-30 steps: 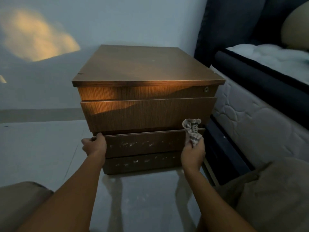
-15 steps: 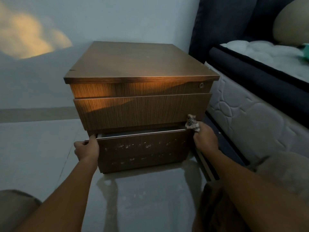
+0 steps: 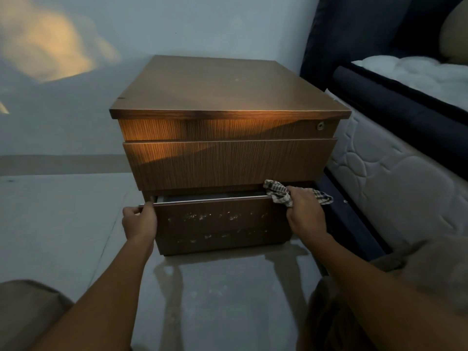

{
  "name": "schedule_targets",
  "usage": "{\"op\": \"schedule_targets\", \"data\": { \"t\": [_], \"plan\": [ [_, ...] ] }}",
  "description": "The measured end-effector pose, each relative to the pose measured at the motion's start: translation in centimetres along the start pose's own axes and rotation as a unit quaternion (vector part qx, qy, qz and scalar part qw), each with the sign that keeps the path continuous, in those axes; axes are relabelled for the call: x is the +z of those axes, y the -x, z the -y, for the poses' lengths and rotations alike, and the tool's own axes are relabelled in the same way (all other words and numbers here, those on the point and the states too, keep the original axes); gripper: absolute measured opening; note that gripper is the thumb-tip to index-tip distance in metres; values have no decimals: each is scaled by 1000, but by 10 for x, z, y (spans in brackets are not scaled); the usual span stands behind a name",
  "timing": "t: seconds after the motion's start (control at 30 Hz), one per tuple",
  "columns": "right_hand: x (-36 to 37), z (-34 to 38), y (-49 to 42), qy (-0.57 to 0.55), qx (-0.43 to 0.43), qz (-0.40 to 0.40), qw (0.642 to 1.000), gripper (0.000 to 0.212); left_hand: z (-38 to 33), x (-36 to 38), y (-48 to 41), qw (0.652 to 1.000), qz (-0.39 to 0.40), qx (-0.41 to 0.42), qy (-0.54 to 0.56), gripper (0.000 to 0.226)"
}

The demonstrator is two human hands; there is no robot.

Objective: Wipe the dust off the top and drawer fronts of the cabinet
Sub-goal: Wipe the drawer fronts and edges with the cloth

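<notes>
I see my left hand (image 3: pixel 139 222) and cloth-holding right hand (image 3: pixel 305 214) gripping the dusty bottom drawer (image 3: pixel 217 224), centre frame.

The single head view looks forward and down, close, at the cabinet (image 3: pixel 228 138) front.

My checked woven cloth (image 3: pixel 278 195) meets the cabinet (image 3: pixel 228 158): matt wood-grain veneer, white-speckled bottom drawer (image 3: pixel 217 224), glossy floor (image 3: pixel 228 300).

A home bedroom. At 3 o'clock stands a bed (image 3: pixel 395 173) with a quilted mattress and dark headboard (image 3: pixel 354 29). Beside it at 12 o'clock sits a wooden cabinet (image 3: pixel 228 127) on a pale floor (image 3: pixel 50 211) against a plain wall (image 3: pixel 202 24).
</notes>
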State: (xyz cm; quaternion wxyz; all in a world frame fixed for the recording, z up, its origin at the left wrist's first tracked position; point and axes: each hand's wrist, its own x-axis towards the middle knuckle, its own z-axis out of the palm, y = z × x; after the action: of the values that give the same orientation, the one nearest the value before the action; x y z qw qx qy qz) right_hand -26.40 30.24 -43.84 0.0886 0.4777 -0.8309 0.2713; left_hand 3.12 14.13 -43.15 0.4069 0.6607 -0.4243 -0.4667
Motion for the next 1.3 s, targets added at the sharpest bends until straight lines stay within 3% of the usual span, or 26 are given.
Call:
{"op": "schedule_targets", "data": {
  "t": [0.57, 0.9, 1.07, 1.13, 1.2, 1.3],
  "plan": [
    [63, 152, 14, -72, -185, 32, 980, 42, 23, -24, -16, 997, 57, -24, 48, 17],
    [95, 245, 19, -178, -198, 77, 961, 37, 28, -41, -19, 988, 135, -17, 75, 24],
    [96, 280, 14, -218, -208, 141, 943, 31, 28, -43, -24, 987, 141, -37, 64, 30],
    [93, 290, 8, -240, -193, 205, 929, 30, 28, -44, -25, 987, 142, -41, 56, 30],
    [87, 298, -3, -320, -149, 280, 893, 28, 29, -45, -25, 985, 154, -40, 66, 30],
    [70, 297, -18, -460, -63, 290, 837, 27, 29, -47, -20, 984, 172, -17, 52, 31]
  ]
}}
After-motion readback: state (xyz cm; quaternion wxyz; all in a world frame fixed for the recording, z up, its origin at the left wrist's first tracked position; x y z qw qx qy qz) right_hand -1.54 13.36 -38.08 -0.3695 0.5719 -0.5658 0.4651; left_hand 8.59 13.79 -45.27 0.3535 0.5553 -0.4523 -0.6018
